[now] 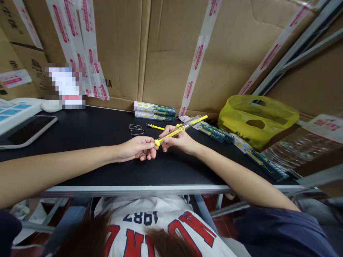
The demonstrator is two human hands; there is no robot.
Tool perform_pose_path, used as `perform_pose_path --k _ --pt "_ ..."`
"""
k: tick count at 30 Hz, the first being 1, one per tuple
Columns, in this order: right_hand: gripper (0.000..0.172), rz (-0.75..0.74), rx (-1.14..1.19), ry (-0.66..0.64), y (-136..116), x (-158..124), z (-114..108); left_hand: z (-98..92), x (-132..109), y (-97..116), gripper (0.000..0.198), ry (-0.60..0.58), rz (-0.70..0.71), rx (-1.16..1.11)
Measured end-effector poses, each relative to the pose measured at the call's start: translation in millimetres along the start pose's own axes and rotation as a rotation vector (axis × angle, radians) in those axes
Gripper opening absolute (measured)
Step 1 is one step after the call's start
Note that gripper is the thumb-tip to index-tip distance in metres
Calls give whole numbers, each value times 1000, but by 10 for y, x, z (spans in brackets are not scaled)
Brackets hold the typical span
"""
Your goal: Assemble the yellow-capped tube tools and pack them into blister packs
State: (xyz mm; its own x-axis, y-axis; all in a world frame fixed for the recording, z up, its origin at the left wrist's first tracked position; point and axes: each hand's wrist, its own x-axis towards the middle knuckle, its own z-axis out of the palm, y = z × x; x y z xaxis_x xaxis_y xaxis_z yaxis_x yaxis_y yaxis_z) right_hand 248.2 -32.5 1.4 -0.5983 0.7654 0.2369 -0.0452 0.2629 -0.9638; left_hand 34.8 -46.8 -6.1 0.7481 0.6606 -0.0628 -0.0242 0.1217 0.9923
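Both hands meet over the middle of a black tabletop (88,135). My right hand (178,141) is closed round a yellow pen-like tool in a clear plastic sleeve (182,128), which slants up to the right. My left hand (139,148) pinches the tool's yellow lower tip with thumb and fingers. A second yellow tool (155,126) lies bare on the table just behind the hands, beside two wire clips (136,129).
Packaged tools in green and white boxes (154,110) are stacked at the back, with more (214,132) trailing right toward a yellow plastic bag (254,119). A phone (26,130) and calculator (13,110) lie at the left. Cardboard boxes (160,46) wall the back.
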Motion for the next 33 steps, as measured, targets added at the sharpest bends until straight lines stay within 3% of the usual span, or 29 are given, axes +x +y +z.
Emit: perform_pose_path --k 12,19,22,28,33 --pt "31 5 16 25 31 3 44 10 -13 18 24 22 -29 37" --pt "32 25 40 129 -10 36 53 57 38 1 26 134 27 47" --pt "33 38 52 149 -15 39 62 71 34 -10 28 187 99 272" --pt "31 38 76 114 17 20 83 22 -30 22 21 336 336 940" --pt "29 31 96 96 46 -1 90 -31 -38 34 20 375 319 1289"
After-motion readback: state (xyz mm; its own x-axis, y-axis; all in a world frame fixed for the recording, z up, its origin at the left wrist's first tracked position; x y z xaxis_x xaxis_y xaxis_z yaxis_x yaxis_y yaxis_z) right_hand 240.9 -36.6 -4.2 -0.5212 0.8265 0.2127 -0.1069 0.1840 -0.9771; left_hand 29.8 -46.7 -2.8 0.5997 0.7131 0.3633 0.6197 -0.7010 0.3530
